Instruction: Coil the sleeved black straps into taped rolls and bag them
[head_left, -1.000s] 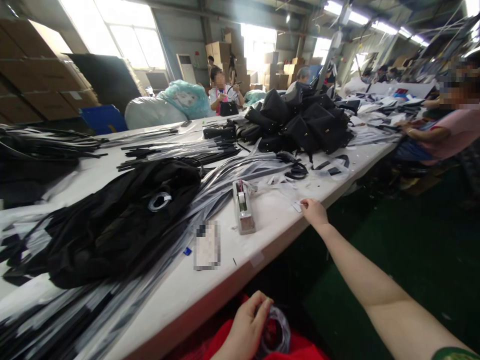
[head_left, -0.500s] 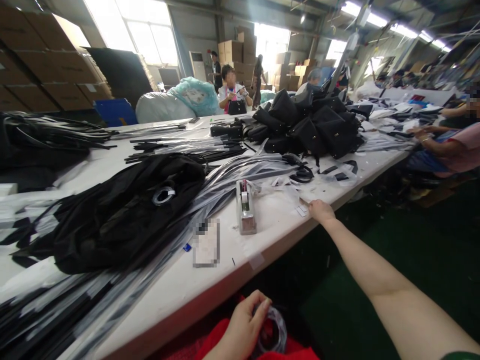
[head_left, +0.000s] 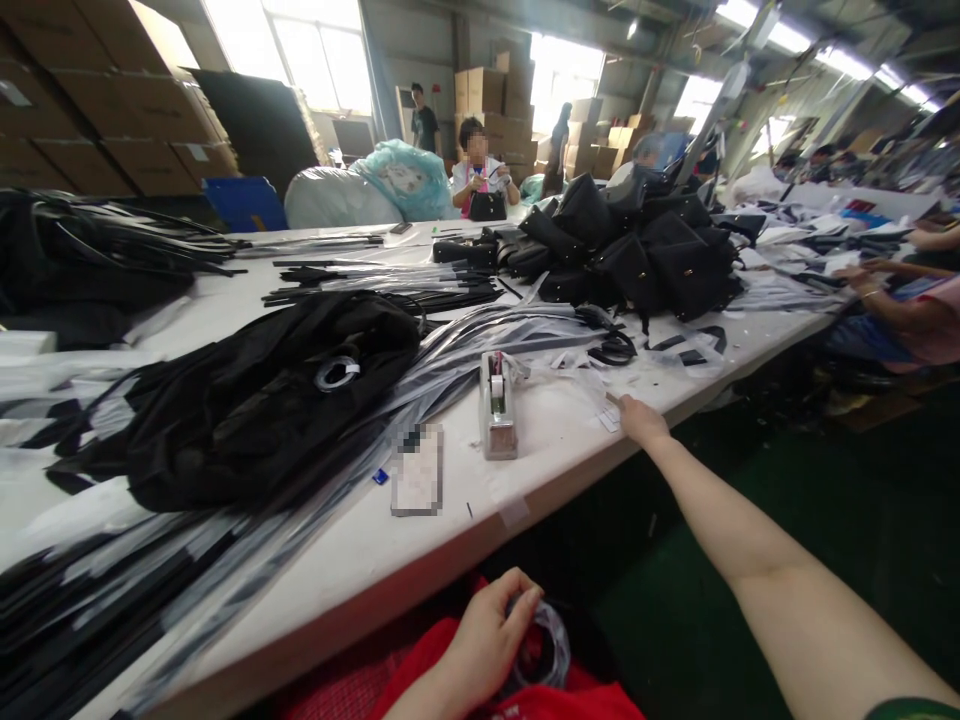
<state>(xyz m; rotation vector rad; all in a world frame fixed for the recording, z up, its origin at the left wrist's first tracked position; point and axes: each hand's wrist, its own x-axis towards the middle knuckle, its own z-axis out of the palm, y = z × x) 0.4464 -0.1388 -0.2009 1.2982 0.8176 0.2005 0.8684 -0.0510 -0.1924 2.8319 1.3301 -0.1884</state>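
Note:
My left hand (head_left: 495,625) is closed round a coiled ring wrapped in clear plastic (head_left: 553,650), held low over a red cloth (head_left: 420,670). At the table's near edge my right hand (head_left: 641,421) has its fingers pinched together. A small flat tannish piece pokes out past its fingertips; its kind cannot be made out. Small white labels (head_left: 609,420) lie beside those fingers. Left of them stands a tape dispenser (head_left: 500,410). A similar coil (head_left: 337,373) rests on a heap of black fabric (head_left: 247,410).
Black bags (head_left: 637,240) are piled farther back on the white table (head_left: 480,490). Bundles of plastic-wrapped black strips (head_left: 465,350) run across it. A pixelated flat object (head_left: 417,475) lies near the front. A person (head_left: 484,180) sits across, another (head_left: 900,310) at the right.
The view has shifted slightly, so the scene sits a little to the right and higher. My left hand still grips the coil, and my right hand stays by the labels.

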